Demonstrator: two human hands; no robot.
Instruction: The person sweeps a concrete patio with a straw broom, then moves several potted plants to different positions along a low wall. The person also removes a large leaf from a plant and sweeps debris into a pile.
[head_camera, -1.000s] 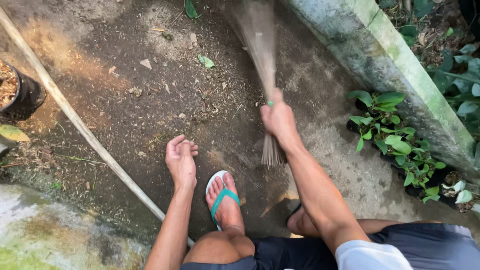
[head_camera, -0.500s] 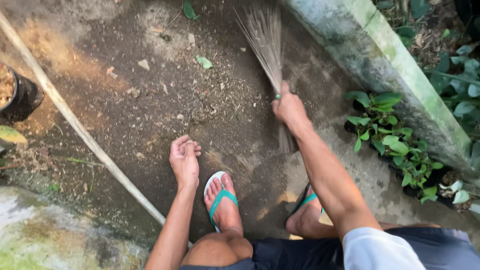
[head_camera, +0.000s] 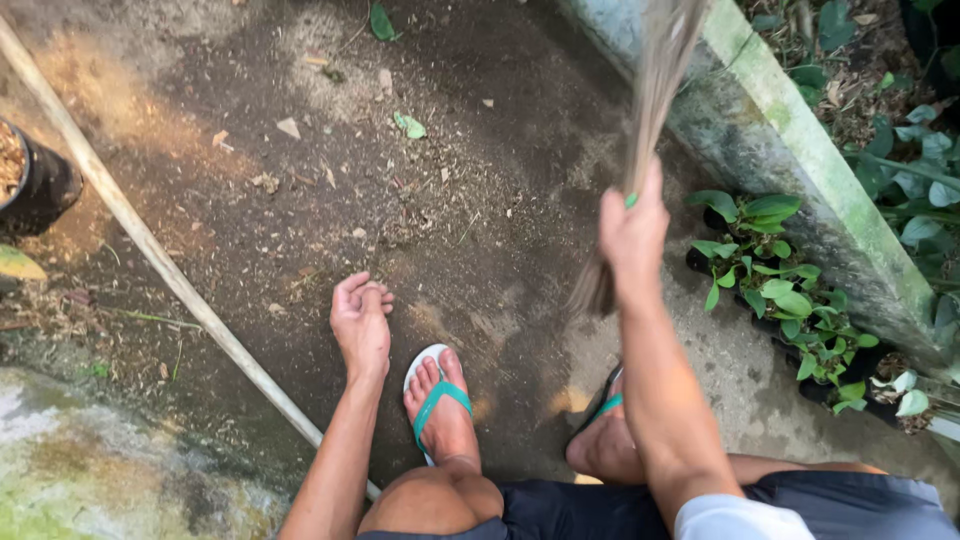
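Stick broom (head_camera: 655, 95) in right hand (head_camera: 632, 235)

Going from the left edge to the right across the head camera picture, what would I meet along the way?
Black pot → long pale pole → left hand → foot in a green-strapped sandal → right hand gripping a stick broom → small leafy plants → mossy concrete curb.

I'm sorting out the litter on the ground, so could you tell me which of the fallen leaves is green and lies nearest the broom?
It is the small green leaf on the dark soil, left of the broom bristles. The other green leaf lies farther off at the top edge.
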